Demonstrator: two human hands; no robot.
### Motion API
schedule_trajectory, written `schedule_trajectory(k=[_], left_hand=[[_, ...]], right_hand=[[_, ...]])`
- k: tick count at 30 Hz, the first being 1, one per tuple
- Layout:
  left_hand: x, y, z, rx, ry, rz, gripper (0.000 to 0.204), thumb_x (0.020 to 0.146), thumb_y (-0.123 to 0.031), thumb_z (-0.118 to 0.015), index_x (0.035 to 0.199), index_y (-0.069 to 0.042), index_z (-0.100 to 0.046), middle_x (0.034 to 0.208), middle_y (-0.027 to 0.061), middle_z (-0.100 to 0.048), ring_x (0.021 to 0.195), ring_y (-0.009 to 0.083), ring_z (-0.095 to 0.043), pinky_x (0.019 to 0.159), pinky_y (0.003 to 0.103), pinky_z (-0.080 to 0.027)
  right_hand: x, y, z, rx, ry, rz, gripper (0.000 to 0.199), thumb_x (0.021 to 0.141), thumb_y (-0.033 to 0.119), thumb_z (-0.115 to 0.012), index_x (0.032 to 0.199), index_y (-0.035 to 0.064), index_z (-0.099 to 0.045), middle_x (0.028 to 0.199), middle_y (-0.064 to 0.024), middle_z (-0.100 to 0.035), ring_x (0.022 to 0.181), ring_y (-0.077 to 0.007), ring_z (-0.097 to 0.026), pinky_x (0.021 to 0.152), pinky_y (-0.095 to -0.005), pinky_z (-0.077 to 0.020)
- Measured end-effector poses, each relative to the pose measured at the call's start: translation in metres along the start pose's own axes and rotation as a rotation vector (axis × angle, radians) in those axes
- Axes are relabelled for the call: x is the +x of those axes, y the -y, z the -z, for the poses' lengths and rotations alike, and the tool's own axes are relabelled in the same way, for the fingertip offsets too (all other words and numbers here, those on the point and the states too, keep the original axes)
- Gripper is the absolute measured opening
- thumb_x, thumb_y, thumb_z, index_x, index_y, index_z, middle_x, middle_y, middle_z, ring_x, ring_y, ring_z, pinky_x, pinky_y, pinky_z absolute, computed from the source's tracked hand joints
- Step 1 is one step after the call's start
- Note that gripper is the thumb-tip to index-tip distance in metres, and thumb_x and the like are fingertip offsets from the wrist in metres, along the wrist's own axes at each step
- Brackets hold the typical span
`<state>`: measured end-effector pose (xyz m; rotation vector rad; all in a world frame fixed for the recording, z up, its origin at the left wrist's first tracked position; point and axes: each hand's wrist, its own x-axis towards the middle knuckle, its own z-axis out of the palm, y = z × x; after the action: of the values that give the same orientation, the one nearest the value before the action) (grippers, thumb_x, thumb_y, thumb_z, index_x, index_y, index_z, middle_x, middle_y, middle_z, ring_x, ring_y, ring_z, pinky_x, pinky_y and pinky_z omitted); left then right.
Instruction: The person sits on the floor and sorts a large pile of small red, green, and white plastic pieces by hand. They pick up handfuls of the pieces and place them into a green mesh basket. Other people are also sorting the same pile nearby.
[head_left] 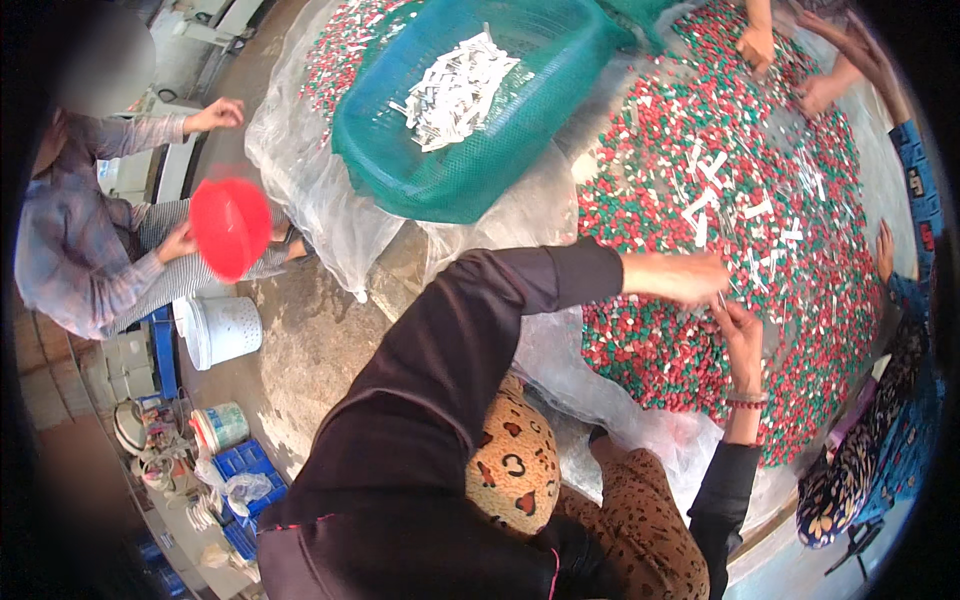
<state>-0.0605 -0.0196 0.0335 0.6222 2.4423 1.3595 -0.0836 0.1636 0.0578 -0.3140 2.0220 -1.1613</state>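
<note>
Two bare hands meet over a pile of red, green and white pieces

The left hand (pixel 685 277), in a black sleeve, and the right hand (pixel 740 330), with a dark red beaded bracelet (pixel 748 401) at the wrist, come together above a broad pile of small red, green and white pieces (pixel 650 365). The fingers of both are bent and narrow, tips almost meeting; whether anything small sits between them, I cannot tell. The pile lies on a translucent plastic sheet (pixel 562 350), and the hands are inward from the sheet's near edge.

Flat white strips (pixel 708 190) are scattered on the pile just beyond the hands. At the pile's far edge, a co-worker's hand (pixel 757 47) touches the pieces.

Left of the pile, a large oval blue-green basin (pixel 385 95) with green mesh (pixel 470 190) around it holds a heap of white strips (pixel 460 92). Further left, a seated co-worker (pixel 95 250) holds a round red plastic bowl (pixel 230 230) above a white plastic bucket (pixel 222 330) with holes in its side.
</note>
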Motion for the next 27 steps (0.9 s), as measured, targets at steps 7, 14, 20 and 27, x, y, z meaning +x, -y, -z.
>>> schedule_trajectory(k=[7,14,20,27], left_hand=[[-0.044,-0.027,0.077,-0.419,-0.020,0.424,0.032,0.088,-0.019,-0.050,0.118,-0.008,-0.052,0.091,0.0071,-0.064,0.071,0.0124,-0.063,0.063,0.025,-0.052],[-0.035,-0.021,0.073,-1.191,-0.036,0.079,0.045,0.086,-0.041,-0.049,0.110,-0.003,-0.044,0.082,0.0063,-0.048,0.074,0.0169,-0.050,0.056,0.025,-0.051],[-0.012,0.003,0.073,-1.353,0.057,0.159,0.041,0.088,-0.047,-0.041,0.084,-0.006,-0.045,0.076,0.0024,-0.041,0.063,0.0078,-0.042,0.038,0.015,-0.040],[0.016,0.004,0.027,-0.965,0.181,0.437,0.023,0.087,-0.029,-0.050,0.088,-0.006,-0.056,0.074,-0.0016,-0.051,0.056,0.0029,-0.041,0.037,0.013,-0.026]], right_hand=[[-0.010,-0.005,0.077,-0.257,-0.141,0.122,0.046,0.081,0.028,-0.056,0.115,-0.0025,-0.051,0.093,-0.0136,-0.062,0.074,-0.0158,-0.060,0.066,-0.0289,-0.0489],[0.009,-0.146,0.095,-0.288,-0.525,-0.343,0.070,0.070,0.026,-0.070,0.124,-0.0013,-0.035,0.089,-0.0180,-0.060,0.078,-0.0293,-0.060,0.058,-0.0338,-0.0513],[0.043,-0.128,0.017,-0.553,-0.301,0.204,0.034,0.068,0.002,-0.057,0.102,0.0030,-0.054,0.089,-0.0189,-0.060,0.085,-0.0361,-0.056,0.076,-0.0401,-0.0460],[0.016,-0.092,-0.022,-0.470,-0.014,0.604,0.032,0.068,-0.006,-0.048,0.095,0.0060,-0.059,0.093,-0.0118,-0.061,0.089,-0.0284,-0.057,0.078,-0.0368,-0.0454]])
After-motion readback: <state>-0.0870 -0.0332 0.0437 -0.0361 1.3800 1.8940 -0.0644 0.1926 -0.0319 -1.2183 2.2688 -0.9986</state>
